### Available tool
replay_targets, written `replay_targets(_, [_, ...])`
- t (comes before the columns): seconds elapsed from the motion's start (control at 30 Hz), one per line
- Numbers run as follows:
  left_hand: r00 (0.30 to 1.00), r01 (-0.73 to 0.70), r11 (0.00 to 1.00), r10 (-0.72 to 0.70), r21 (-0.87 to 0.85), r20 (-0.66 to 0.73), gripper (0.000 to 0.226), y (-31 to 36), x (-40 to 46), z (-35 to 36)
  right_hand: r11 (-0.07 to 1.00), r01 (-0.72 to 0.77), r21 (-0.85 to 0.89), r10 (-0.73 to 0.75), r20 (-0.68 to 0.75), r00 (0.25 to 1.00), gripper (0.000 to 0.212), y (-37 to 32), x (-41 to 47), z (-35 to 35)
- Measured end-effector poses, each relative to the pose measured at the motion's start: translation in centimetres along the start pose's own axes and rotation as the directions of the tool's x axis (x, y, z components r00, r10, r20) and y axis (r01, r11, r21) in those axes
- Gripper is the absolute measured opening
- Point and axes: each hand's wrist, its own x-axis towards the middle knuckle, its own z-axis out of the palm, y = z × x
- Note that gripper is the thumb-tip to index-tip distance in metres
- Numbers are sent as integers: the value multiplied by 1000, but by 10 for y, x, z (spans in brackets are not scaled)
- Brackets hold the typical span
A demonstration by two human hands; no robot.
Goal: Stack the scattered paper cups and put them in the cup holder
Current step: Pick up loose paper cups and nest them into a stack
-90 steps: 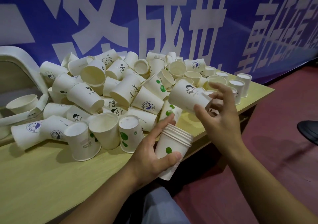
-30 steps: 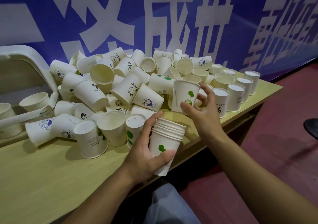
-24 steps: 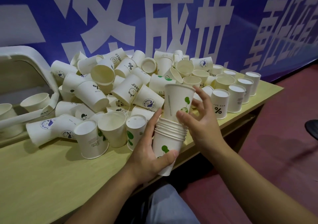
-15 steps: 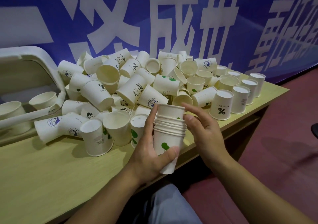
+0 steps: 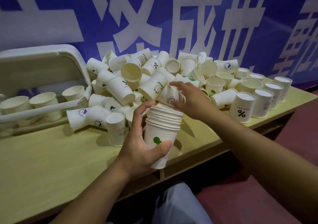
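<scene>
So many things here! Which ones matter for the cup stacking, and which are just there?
Part of the job:
nested stack in the left hand
whale-print cup under the right hand
cup pile
white holder

Just there:
blue banner
table

Heap of cups point(image 5: 172, 81) at centre of table point(image 5: 51, 163), reaching toward 12 o'clock against banner point(image 5: 154, 17). At 3 o'clock of heap, row of upturned cups point(image 5: 261, 101) along table's right edge. At 9 o'clock, holder point(image 5: 43, 110) lying on table, three cups inside. At 6 o'clock of heap, over table's near edge, stack point(image 5: 162, 129) gripped in left hand point(image 5: 141, 148). Right hand point(image 5: 191, 99) just above stack at 1 o'clock, touching a heap cup point(image 5: 169, 95). Floor point(image 5: 301, 137) at 4 o'clock.
</scene>
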Motion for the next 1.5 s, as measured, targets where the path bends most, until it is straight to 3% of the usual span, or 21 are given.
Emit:
replay_targets(0.2, [998,55,998,-54,39,-17,87,-9,-9,-14,996,45,-76,-39,72,997,72,1,17,17])
replay_targets(0.33, [997,77,996,-77,40,-6,87,-12,-11,-17,998,49,-35,-50,-21,999,73,2,13,10])
replay_targets(0.47, [996,82,996,-83,42,23,88,-16,-14,-13,964,53,260,-16,-144,990,71,-6,-3,-11])
replay_targets(0.63, [997,69,996,-70,52,33,91,-18,-13,-8,781,97,617,22,-183,983,67,-36,-41,-22])
replay_targets(0.87, [999,43,998,-44,42,19,93,-16,-12,-6,709,108,697,-41,-112,993,65,-57,-75,1])
replay_targets(1.0, [1000,22,998,-21,59,-9,102,-15,-13,-10,654,107,749,-28,-117,993,47,-55,-80,16])
replay_targets(1.1, [997,-2,998,6,62,-77,106,-15,-11,-16,677,136,724,-38,-149,988,31,-52,-83,20])
replay_targets(1.27, [993,-36,999,39,33,-116,99,-19,-9,-24,698,172,695,-73,-170,983,27,-46,-80,17])
replay_targets(1.4, [988,-37,999,42,35,-151,90,-21,-10,-27,841,170,515,-57,-227,972,41,-35,-65,13])
replay_targets(1.5, [986,-38,999,43,32,-161,88,-21,-10,-27,951,200,237,-157,-188,970,48,-25,-35,8])
